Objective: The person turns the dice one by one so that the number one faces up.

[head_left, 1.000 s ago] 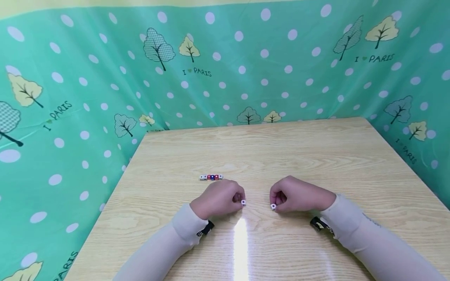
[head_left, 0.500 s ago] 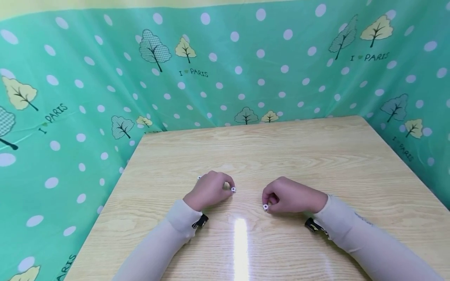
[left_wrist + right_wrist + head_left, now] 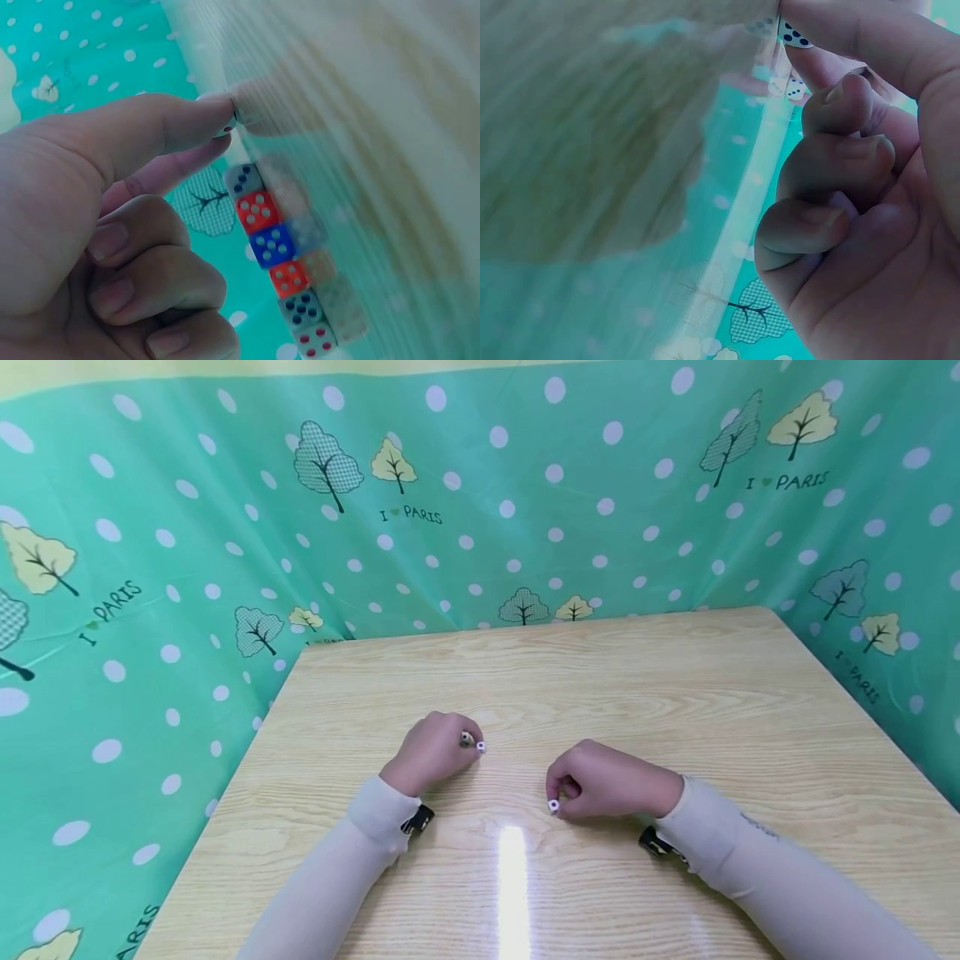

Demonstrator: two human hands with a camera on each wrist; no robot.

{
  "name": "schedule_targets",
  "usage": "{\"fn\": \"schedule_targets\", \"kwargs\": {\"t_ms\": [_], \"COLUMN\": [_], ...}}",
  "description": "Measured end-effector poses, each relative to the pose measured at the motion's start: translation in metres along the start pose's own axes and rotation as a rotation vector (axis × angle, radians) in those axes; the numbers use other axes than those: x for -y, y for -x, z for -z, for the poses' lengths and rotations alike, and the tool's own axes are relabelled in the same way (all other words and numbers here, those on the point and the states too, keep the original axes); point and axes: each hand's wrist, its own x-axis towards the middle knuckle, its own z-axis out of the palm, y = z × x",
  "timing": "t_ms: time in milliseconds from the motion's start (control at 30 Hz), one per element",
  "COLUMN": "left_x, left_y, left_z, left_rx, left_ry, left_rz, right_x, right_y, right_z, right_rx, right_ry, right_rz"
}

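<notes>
A small white die [image 3: 481,747] is pinched between the thumb and index finger of my left hand [image 3: 433,752]. In the left wrist view only a sliver of that die [image 3: 226,130] shows. Beside this hand runs a straight row of touching dice: a white end die [image 3: 244,180], then a red die [image 3: 256,211], a blue die [image 3: 272,245] and more. From the head view the hand covers most of the row, leaving the end die [image 3: 466,738] visible. My right hand [image 3: 611,781] pinches another white die [image 3: 553,806] at the tabletop, its black dots showing in the right wrist view.
A light wood-grain table [image 3: 675,693] lies beneath both hands. Green dotted cloth [image 3: 450,568] hangs behind it and along both sides. Glare [image 3: 513,885] streaks the near part of the tabletop.
My left hand has moved up and left with its die to the right end of the row, covering most of the row. My right hand has shifted slightly left with its die.
</notes>
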Motion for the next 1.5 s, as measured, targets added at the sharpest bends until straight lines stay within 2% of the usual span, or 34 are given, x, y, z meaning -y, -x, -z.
{"fn": "schedule_targets", "kwargs": {"t_ms": [500,667,867,1233,1500], "left_x": [0.01,0.01,0.008,0.01,0.01], "left_y": [-0.005,-0.005,-0.005,-0.004,-0.003], "left_z": [0.001,0.001,0.001,0.0,0.001], "left_rx": [-0.02,-0.027,-0.041,-0.017,-0.024], "left_ry": [0.018,0.021,0.004,0.021,0.012], "left_rz": [0.026,0.022,0.034,0.065,0.056], "right_x": [0.003,0.002,0.004,0.012,0.011], "right_y": [-0.007,-0.013,-0.015,-0.015,-0.021], "right_z": [-0.004,-0.007,-0.006,-0.008,-0.012], "right_rx": [0.004,-0.011,-0.019,-0.007,-0.007], "right_ry": [0.028,0.072,0.055,0.052,0.069], "right_rz": [0.014,0.033,0.036,0.041,0.064]}}
